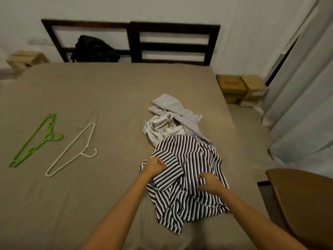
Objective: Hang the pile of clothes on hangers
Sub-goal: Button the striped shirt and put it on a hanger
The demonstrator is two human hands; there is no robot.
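Shirt point(195, 158) gripped by left hand point(154, 166) and right hand point(210, 183) on bed point(108, 87), green hanger point(34, 141) and white hanger point(72, 152) apart, box point(232, 85) labels blurred

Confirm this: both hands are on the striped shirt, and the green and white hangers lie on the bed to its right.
Wrong side. The head view shows the left hand and right hand on the striped shirt, but the green hanger and white hanger lie on the bed to its left.
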